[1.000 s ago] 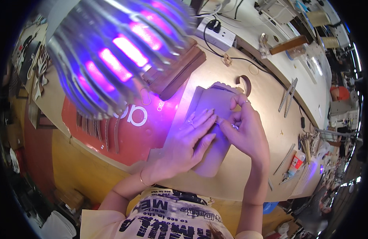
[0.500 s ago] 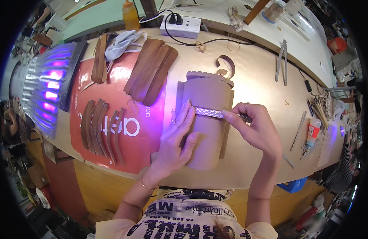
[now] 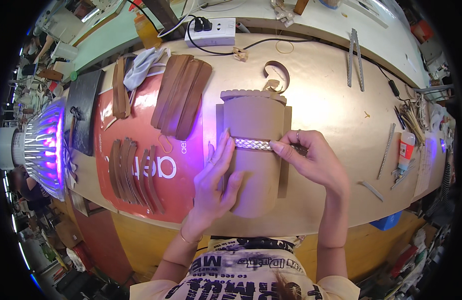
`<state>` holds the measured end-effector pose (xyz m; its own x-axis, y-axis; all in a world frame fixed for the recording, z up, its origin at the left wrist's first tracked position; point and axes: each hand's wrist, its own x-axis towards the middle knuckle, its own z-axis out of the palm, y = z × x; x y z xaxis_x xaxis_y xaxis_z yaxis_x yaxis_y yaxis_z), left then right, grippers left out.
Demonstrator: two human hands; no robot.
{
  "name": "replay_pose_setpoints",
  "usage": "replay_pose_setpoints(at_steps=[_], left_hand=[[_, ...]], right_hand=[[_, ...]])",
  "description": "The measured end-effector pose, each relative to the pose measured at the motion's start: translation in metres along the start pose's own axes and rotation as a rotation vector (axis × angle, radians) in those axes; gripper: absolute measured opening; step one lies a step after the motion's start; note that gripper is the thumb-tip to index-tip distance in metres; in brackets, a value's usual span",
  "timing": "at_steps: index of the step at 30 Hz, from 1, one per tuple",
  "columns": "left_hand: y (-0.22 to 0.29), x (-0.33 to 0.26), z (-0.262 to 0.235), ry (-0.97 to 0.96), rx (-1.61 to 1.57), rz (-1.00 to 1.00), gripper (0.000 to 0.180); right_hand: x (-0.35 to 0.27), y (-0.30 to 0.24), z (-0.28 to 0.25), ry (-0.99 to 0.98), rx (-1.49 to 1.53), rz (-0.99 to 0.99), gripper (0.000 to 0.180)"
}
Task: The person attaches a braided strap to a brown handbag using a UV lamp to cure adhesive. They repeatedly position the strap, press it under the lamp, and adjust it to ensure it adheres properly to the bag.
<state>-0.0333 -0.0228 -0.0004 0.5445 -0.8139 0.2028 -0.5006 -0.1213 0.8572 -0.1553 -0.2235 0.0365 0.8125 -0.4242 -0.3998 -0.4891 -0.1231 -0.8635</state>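
A silvery braided strap lies across a tan cylindrical form, which rests on the table with a scalloped strip at its far end. My left hand lies along the form's left side, fingers straight and thumb apart, fingertips against the strap's left part. On the other side, my right hand pinches the strap between thumb and fingers, and a darker piece of it shows past the fingers. The strap's underside and whatever lies beneath the left fingers are hidden.
Brown leather strips and narrower cut strips lie on a red sheet at left. A glowing purple lamp stands beyond them. Behind are a power strip and a curled strip; a glue bottle lies at right.
The view has shifted, so the lamp shows farther left and a black slab is more visible. Both hands keep their places on the strap and form.
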Motion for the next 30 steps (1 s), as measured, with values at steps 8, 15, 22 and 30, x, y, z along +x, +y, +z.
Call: replay_pose_setpoints(at_steps=[8, 15, 22, 30], left_hand=[[-0.002, 0.0, 0.0, 0.014, -0.012, 0.021, 0.051], [0.019, 0.001, -0.02, 0.011, 0.342, 0.08, 0.058], [0.04, -0.007, -0.011, -0.237, 0.327, 0.045, 0.073], [0.034, -0.008, -0.01, -0.256, 0.178, 0.002, 0.073]], right_hand=[[0.008, 0.029, 0.007, -0.034, 0.159, 0.133, 0.056], [-0.011, -0.01, 0.008, 0.199, -0.342, -0.002, 0.053], [-0.006, -0.031, 0.021, 0.106, -0.251, -0.231, 0.038], [0.0, -0.017, -0.005, -0.026, -0.047, -0.123, 0.033]])
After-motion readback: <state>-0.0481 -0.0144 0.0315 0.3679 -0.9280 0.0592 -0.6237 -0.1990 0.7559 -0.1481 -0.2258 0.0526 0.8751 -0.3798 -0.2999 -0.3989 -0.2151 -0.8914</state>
